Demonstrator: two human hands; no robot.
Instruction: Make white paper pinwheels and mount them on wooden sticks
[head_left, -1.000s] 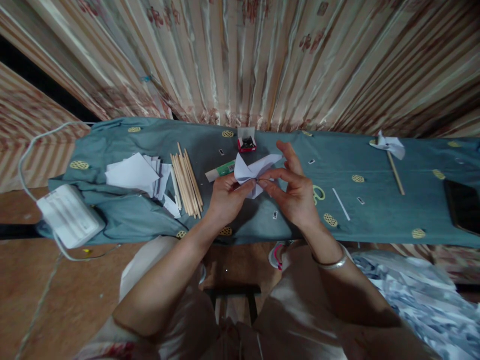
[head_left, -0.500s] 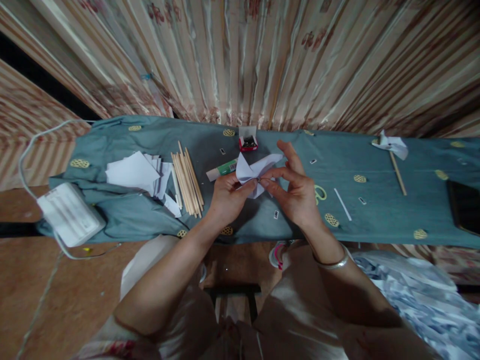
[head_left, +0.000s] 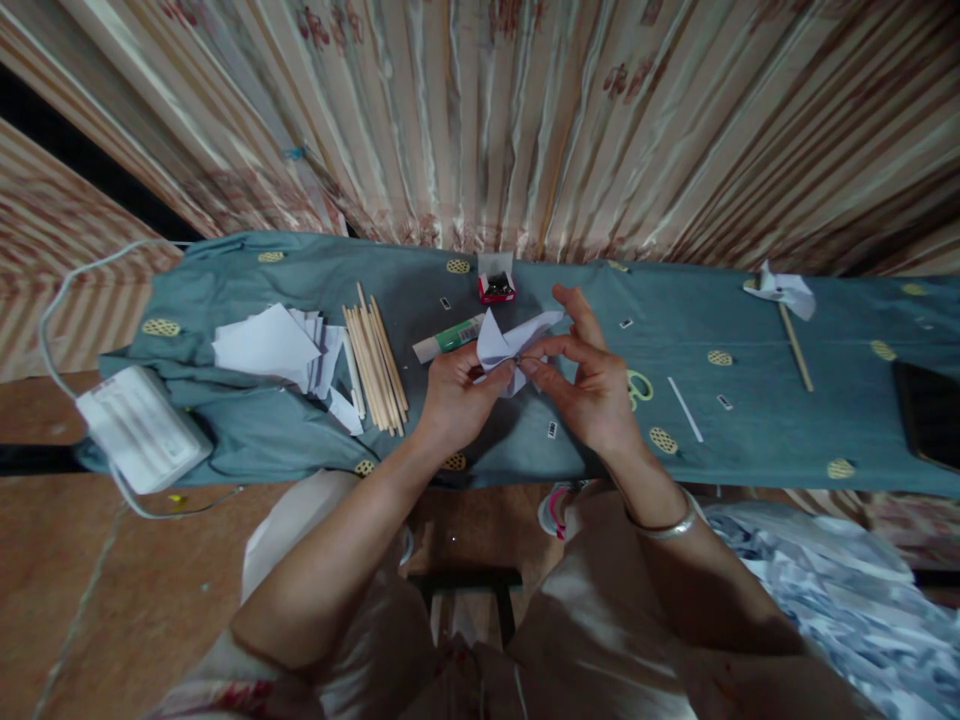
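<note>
A white paper pinwheel with folded blades is held above the cloth between both hands. My left hand is closed on its left side, the thumb near the centre. My right hand pinches at the pinwheel's middle with thumb and forefinger, other fingers raised; a tiny dark thing shows there, too small to name. Just behind the hands, a green and white glue stick lies on the cloth. Beyond it stands an opened small red box with shiny metal bits inside.
Wooden sticks and white paper pieces lie to the left, near a white power box with a cable. Rightward are scissors, a paper strip, a pinwheel on a stick and a dark phone-like slab.
The pinwheel has turned very slightly in my hands, and its upper left blade has shifted a little right. Both hands keep nearly the same place and grip.
</note>
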